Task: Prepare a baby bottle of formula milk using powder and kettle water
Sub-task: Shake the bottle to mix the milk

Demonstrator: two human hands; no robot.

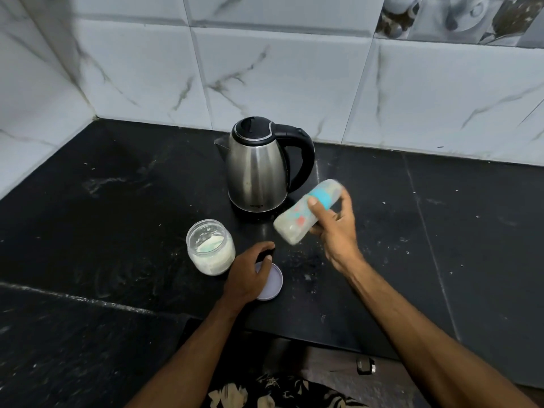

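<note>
Black counter (441, 231) w/ kettle (257, 169), open powder jar (210, 247), lid (272, 282) nearby

Small, seemingly illegible brand mark on kettle (257, 169)

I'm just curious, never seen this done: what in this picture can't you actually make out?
- Baby bottle, head view: motion-blurred and partly covered by the right hand, so its print and fill level are unreadable.
- Kettle: lid shut, water level hidden.
- Lid: partly under the left hand; a small dark thing at its fingertips is unclear.
- Powder jar: a pale blue shape inside, too unclear to identify.
</note>
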